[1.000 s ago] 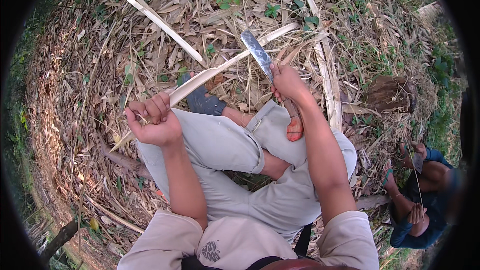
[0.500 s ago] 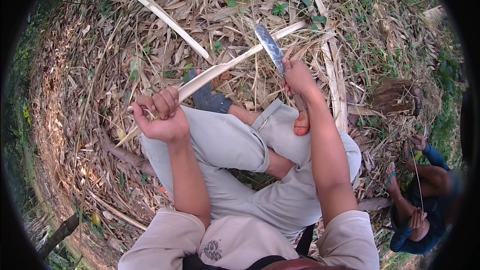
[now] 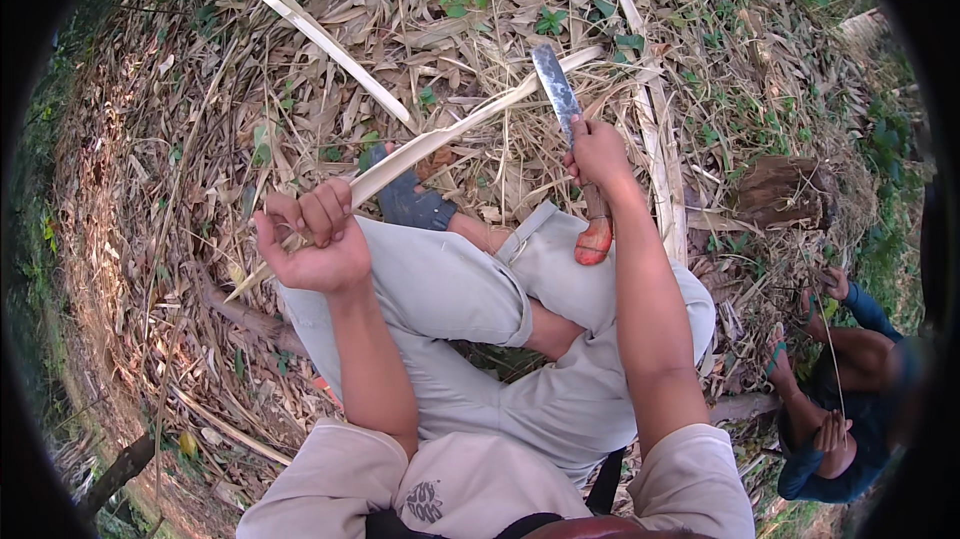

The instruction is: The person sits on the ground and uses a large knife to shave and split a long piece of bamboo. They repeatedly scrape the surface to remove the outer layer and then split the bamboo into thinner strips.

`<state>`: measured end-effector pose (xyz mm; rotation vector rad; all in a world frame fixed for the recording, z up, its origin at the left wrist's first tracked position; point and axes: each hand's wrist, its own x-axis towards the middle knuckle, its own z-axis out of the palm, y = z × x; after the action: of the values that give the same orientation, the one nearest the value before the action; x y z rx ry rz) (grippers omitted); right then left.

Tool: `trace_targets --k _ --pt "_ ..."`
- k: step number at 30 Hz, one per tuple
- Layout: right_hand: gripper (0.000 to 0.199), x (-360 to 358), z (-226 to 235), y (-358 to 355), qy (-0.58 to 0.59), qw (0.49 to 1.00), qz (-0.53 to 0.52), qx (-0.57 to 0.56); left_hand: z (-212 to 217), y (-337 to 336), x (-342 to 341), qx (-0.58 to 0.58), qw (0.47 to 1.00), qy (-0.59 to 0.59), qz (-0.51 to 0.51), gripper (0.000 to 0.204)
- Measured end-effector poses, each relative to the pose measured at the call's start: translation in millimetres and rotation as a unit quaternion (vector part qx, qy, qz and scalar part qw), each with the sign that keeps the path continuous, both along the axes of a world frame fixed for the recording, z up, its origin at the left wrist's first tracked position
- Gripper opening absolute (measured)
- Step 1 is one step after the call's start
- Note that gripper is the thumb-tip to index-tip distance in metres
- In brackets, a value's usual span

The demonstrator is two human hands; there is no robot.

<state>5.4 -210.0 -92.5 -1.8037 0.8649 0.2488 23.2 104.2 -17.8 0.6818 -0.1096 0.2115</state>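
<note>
I sit cross-legged on dry leaf litter. My left hand [image 3: 312, 241] is closed around a long pale bamboo strip [image 3: 450, 134] that runs up and to the right from it. My right hand [image 3: 597, 151] grips a big knife [image 3: 555, 89] by its handle; the grey blade points up and away and touches the strip near its far end. The handle's reddish butt [image 3: 593, 242] sticks out below my wrist, over my knee.
More split bamboo strips [image 3: 320, 39] lie on the litter ahead and at right [image 3: 665, 159]. A dark sandal [image 3: 410, 201] is on my foot. Another person in a blue top [image 3: 850, 379] sits at lower right. A brown stump [image 3: 785, 189] stands to the right.
Both hands and the strip have shifted slightly; the knife blade has slid a little along the strip toward its far end.
</note>
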Motion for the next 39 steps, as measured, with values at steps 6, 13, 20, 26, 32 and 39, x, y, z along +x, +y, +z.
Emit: trace_targets --k 6,13,20,26,32,39 --pt "0.038 6.5 5.7 9.3 -0.010 0.999 0.041 -0.020 3.0 -1.7 -1.2 -0.001 1.000 0.005 -0.002 0.040" --pt "0.041 4.2 3.2 13.5 -0.041 0.991 0.075 -0.103 1.9 -2.0 -1.7 0.005 1.000 0.000 0.002 0.040" --pt "0.042 5.6 -10.9 12.1 -0.003 0.973 0.149 -0.176 -1.0 -6.6 -4.3 0.048 0.998 0.008 0.036 0.037" --pt "0.046 0.1 -20.5 5.3 -0.003 0.969 0.175 -0.175 -2.8 -10.2 -3.8 0.054 0.997 0.028 0.043 0.037" --pt "0.049 -4.3 11.6 21.7 0.050 0.975 0.190 -0.100 -5.9 -2.6 -4.0 0.064 0.996 0.033 0.048 0.036" --pt "0.049 -12.3 15.6 18.2 0.059 0.975 0.197 -0.089 -3.3 -1.4 -5.7 0.055 0.997 0.032 0.043 0.035"
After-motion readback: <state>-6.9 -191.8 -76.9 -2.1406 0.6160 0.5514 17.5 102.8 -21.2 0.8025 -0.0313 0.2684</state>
